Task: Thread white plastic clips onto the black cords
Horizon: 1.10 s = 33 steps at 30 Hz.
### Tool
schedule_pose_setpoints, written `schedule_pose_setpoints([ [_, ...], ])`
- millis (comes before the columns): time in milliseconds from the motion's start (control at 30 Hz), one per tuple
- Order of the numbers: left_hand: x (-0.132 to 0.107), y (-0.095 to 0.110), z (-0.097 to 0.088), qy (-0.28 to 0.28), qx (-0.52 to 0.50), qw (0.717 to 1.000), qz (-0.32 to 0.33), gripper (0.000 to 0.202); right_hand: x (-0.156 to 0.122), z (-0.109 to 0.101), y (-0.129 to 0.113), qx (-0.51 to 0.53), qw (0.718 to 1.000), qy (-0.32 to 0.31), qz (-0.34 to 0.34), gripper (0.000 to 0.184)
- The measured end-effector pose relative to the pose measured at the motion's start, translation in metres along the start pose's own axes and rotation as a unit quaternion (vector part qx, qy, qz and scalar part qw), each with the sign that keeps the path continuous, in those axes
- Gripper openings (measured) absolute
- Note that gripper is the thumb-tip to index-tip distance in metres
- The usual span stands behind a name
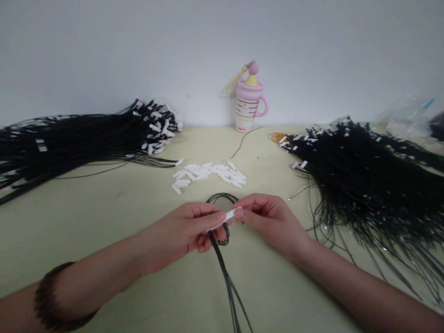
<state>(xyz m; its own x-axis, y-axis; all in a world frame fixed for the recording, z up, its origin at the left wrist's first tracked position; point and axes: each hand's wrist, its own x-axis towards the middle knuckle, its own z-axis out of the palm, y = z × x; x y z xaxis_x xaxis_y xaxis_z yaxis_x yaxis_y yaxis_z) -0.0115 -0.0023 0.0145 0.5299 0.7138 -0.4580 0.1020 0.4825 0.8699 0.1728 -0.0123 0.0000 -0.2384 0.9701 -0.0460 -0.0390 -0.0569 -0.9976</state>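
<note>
My left hand point(189, 229) is closed in a pinch around a small bundle of thin black cords point(227, 277) that trails toward me and loops up behind my fingers. My right hand point(270, 217) is closed too, pinching one end of a small white tube-like piece point(231, 215) that bridges both hands' fingertips. Both hands meet above the pale yellow table point(104, 217) near its middle. Just beyond them lies a loose heap of the same small white pieces point(208, 175).
A large pile of black cords with white ends point(79, 138) lies at the left, another pile of black cords point(364, 175) at the right. A pink striped cup-shaped toy point(248, 104) stands against the white wall. Clear plastic bags point(405, 118) sit at the far right.
</note>
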Motion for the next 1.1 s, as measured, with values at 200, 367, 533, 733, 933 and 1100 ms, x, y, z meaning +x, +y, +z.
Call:
schedule_pose_setpoints([
  [200,0.004,-0.004,-0.001,-0.022,-0.069,0.997,-0.007,0.019,0.001,-0.002,0.000,0.016,1.000,-0.001,0.022,0.019],
  [367,0.002,-0.002,0.001,-0.028,-0.064,0.998,-0.006,0.020,0.000,-0.001,0.003,0.021,1.000,0.004,0.015,0.019],
  [533,0.001,-0.004,0.002,-0.015,-0.055,0.998,0.005,0.019,0.000,0.002,0.006,-0.017,1.000,-0.005,0.001,0.018],
  [733,0.004,-0.006,0.005,0.010,-0.088,0.995,0.034,0.015,-0.011,0.005,-0.005,-0.274,0.936,0.100,-0.199,0.021],
  [933,0.007,-0.009,0.006,0.019,-0.098,0.993,0.060,0.016,-0.027,0.018,-0.013,-0.295,0.939,-0.041,-0.173,0.025],
  [1100,0.009,-0.012,-0.001,0.038,-0.028,0.993,0.105,0.021,-0.023,0.026,0.001,-0.176,0.978,-0.109,-0.021,0.031],
])
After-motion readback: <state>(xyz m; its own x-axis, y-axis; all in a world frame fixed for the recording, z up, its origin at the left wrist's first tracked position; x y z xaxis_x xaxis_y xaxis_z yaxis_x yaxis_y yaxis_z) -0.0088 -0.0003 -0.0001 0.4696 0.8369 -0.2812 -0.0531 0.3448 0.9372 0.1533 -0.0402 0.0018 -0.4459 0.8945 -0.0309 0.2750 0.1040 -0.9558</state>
